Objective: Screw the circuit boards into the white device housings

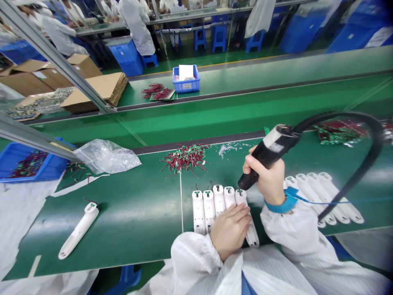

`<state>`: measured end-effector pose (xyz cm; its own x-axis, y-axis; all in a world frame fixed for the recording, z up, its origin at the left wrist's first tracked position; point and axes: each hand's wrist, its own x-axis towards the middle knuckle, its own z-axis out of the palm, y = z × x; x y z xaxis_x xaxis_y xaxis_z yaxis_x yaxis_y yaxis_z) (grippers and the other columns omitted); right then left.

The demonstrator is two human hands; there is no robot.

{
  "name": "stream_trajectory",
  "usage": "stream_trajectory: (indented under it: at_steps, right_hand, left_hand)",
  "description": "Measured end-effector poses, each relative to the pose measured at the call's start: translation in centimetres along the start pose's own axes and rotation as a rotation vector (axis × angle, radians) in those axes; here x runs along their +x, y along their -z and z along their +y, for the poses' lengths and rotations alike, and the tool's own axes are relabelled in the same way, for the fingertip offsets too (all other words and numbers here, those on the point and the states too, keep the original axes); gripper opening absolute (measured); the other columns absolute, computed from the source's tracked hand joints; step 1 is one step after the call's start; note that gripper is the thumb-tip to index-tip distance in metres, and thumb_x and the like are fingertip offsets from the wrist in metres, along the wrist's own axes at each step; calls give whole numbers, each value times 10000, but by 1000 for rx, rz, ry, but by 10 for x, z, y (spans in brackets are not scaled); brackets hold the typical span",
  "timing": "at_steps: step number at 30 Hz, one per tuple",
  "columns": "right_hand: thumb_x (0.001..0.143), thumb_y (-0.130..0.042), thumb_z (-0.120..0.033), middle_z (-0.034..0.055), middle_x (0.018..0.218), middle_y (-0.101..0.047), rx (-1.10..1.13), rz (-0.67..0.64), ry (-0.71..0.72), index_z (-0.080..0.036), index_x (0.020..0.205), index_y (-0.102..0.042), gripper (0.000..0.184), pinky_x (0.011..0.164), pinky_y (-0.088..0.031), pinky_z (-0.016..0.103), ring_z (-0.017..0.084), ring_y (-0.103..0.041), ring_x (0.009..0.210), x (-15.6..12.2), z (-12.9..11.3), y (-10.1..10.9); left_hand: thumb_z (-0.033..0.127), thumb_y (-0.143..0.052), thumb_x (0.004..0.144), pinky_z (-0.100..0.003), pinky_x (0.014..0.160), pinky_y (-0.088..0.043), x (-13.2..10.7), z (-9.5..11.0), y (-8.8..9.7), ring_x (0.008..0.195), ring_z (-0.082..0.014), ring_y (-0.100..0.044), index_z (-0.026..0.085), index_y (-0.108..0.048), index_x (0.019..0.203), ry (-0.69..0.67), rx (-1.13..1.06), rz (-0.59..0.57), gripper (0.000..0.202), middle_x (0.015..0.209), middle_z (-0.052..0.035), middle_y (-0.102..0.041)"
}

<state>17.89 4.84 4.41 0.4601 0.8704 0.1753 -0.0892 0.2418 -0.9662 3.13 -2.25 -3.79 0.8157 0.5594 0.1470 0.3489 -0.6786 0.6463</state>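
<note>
My right hand is closed around a black electric screwdriver, whose tip touches the top of the rightmost white plastic housing. That housing stands in a row of several white housings side by side on the green bench. My left hand lies on the lower ends of that row, fingers curled and pressing them down. A thick black cable loops from the screwdriver to the right. A blue wrist strap is on my right wrist.
More white housings lie to the right. One housing lies alone at left. A pile of red-wired circuit boards, loose screws, a clear bag and a blue bin sit behind. Other workers stand beyond the conveyor.
</note>
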Motion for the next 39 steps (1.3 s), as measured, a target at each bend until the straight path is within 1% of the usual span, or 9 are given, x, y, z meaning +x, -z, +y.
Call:
stream_trajectory:
  at_steps: [11,16,21,25,28,31,33,36,39]
  right_hand:
    - [739,-761,-273,-46,541,-561,29,-50,20,-186,923,-630,242,493,-437,269,110,-514,449,6,0,2]
    - [706,-781,-286,-46,643,-577,45,108,143,-201,965,-649,303,566,-477,281,110,-549,532,39,5,-6]
    - [590,-843,-284,-42,726,-619,87,202,126,-192,956,-653,423,707,-512,307,119,-597,643,75,33,-23]
    - [582,-840,-327,-48,724,-625,121,204,108,-193,961,-642,449,699,-516,315,120,-599,630,87,54,-36]
    - [568,-848,-312,-46,719,-633,112,209,115,-183,964,-643,464,735,-518,322,123,-606,654,89,58,-42]
    - [575,-847,-284,-41,734,-645,106,240,138,-179,958,-644,446,753,-520,321,121,-612,663,84,46,-43]
    - [615,-825,-282,-41,711,-640,131,251,152,-179,941,-636,390,702,-526,313,118,-606,618,73,29,-40]
    - [696,-758,-247,-61,574,-573,262,173,169,-180,908,-619,263,610,-525,294,107,-545,518,49,-7,-33]
    - [718,-699,-213,-59,556,-530,382,77,121,-170,888,-611,197,508,-473,235,84,-492,483,23,-41,-28]
  left_hand:
    - [196,-384,968,-401,1164,-342,1,0,0,1350,-221,-454,90,-625,1210,9,13,-58,357,1352,-103,-602]
    - [209,-431,948,-405,1192,-279,0,-3,-1,1390,-220,-394,96,-597,1248,11,-26,-73,361,1398,-104,-561]
    - [234,-471,934,-428,1198,-256,-1,-5,-1,1414,-238,-350,102,-596,1244,-11,-31,-91,359,1427,-120,-528]
    - [244,-464,943,-407,1176,-307,-5,-6,-1,1372,-236,-421,130,-657,1143,1,-68,-16,301,1368,-115,-585]
    - [223,-486,930,-395,1144,-359,-9,-3,3,1312,-248,-494,133,-685,1094,39,-129,83,272,1288,-124,-640]
    - [196,-506,918,-369,1070,-441,-12,2,14,1216,-240,-576,147,-699,1068,116,-247,193,250,1189,-116,-690]
    - [195,-501,923,-350,999,-488,-13,2,23,1121,-220,-628,165,-697,1071,232,-350,290,247,1127,-103,-711]
    - [226,-511,924,-357,939,-511,-9,-3,35,1020,-204,-665,179,-665,1123,456,-558,467,256,1073,-97,-725]
    - [257,-604,867,-377,915,-518,-1,-11,41,980,-212,-681,169,-618,1195,574,-822,592,339,1053,-107,-732]
